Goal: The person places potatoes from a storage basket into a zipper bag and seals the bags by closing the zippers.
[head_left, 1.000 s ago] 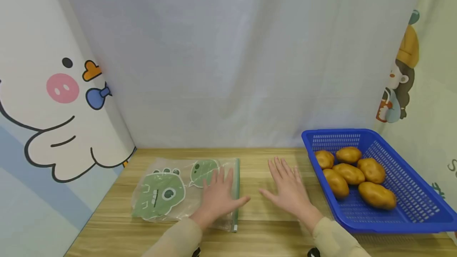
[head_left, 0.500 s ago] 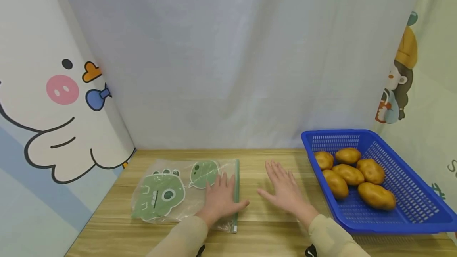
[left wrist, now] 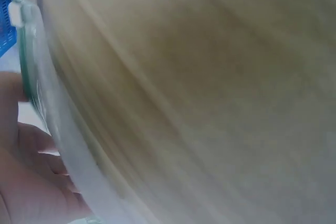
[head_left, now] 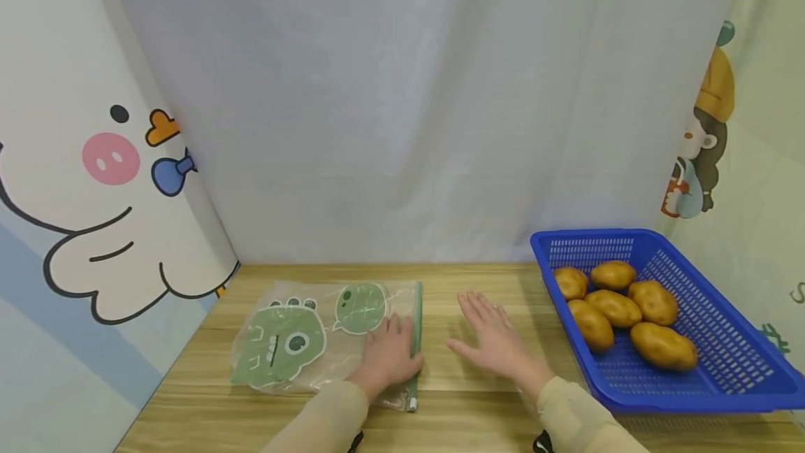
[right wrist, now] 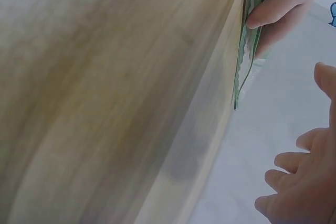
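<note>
A clear slider zip bag (head_left: 314,355) with green cartoon monster prints lies flat on the table, its green zip strip (head_left: 416,341) facing right. My left hand (head_left: 390,355) rests on the bag's right part, fingers fairly straight and pointing away, the thumb at the zip strip. In the left wrist view, that hand (left wrist: 31,182) shows beside the bag's edge, with the white slider (left wrist: 17,14) near the zip's end. Between bag and basket, my right hand (head_left: 497,344) is held over the table, fingers extended and holding nothing. The right wrist view shows its spread fingers (right wrist: 291,162).
A blue plastic basket (head_left: 742,341) with several potatoes (head_left: 663,344) stands on the right of the wooden table (head_left: 465,411). A pale curtain (head_left: 377,124) hangs behind the table's back edge. Cartoon-printed cloths (head_left: 56,229) flank both sides.
My left hand has come down and toward me onto the bag's right part, its thumb drawn in to the zip strip. My right hand has shifted slightly left and toward me.
</note>
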Available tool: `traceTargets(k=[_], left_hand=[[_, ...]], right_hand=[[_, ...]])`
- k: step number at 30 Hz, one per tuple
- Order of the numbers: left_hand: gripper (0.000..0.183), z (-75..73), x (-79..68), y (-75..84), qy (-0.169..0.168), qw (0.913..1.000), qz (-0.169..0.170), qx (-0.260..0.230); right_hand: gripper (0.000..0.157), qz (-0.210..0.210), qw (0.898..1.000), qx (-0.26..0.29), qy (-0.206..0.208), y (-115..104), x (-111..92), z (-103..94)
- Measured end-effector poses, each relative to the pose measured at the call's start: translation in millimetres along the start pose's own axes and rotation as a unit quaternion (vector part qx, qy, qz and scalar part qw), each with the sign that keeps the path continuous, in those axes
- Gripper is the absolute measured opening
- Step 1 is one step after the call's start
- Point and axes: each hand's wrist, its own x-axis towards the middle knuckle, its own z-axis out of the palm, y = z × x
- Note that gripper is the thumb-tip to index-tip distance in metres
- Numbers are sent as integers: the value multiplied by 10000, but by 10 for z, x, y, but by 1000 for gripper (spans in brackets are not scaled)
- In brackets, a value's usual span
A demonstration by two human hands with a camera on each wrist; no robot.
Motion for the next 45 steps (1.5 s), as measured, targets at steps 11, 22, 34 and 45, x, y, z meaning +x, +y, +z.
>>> traceTargets(k=[11,22,34,45], left_hand=[[48,33,-1,-34,357,9991,5,-236],[15,-147,-58,-22,1592,9798,533,-1089],[30,-318,-198,87,1951,9649,761,-1583],[36,-469,-300,169,2113,9577,943,-1711]], right_hand=[[73,92,9920,1144,517,-95,98,74],[70,750,9646,2386,836,-247,134,129],[67,1562,8978,4108,274,-308,180,234],[45,1754,8446,5033,499,-390,232,205]])
